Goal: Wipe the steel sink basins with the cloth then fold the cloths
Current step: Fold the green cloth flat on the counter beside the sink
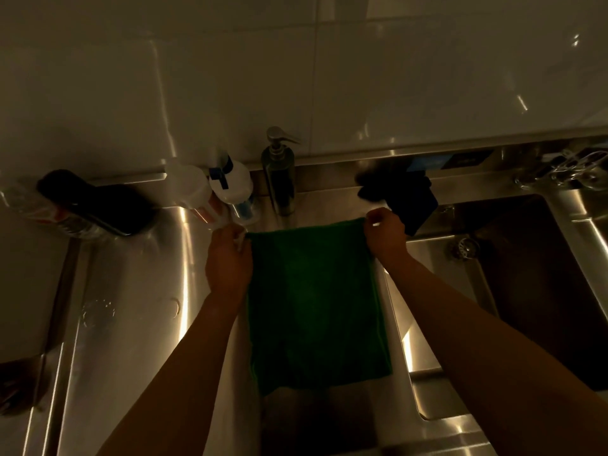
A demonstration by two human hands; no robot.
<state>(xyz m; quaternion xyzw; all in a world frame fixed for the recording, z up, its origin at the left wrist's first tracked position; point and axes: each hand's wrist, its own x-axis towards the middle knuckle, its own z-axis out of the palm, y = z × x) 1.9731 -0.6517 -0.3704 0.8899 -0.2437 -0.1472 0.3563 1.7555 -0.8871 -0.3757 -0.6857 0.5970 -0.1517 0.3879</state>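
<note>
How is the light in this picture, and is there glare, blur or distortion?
Head view: dim, yellowish; glare streaks on the steel sink; green cloth, pinched by left hand and right hand, is readable; the dark item behind is too shadowed to identify; edges bend, wide-angle.

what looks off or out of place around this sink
A clear bottle at the back left seems to lie on its side. Otherwise nothing stands out: the cloth hangs flat, pinched by the left hand and right hand.

Green cloth [316, 304]: matt, napped terry weave. Sink [513, 291]: brushed steel, streaky glare. Soap pump [279, 172]: polished metal. Wall tiles [427, 77]: glossy. Spray bottle [232, 182]: smooth white plastic.
</note>
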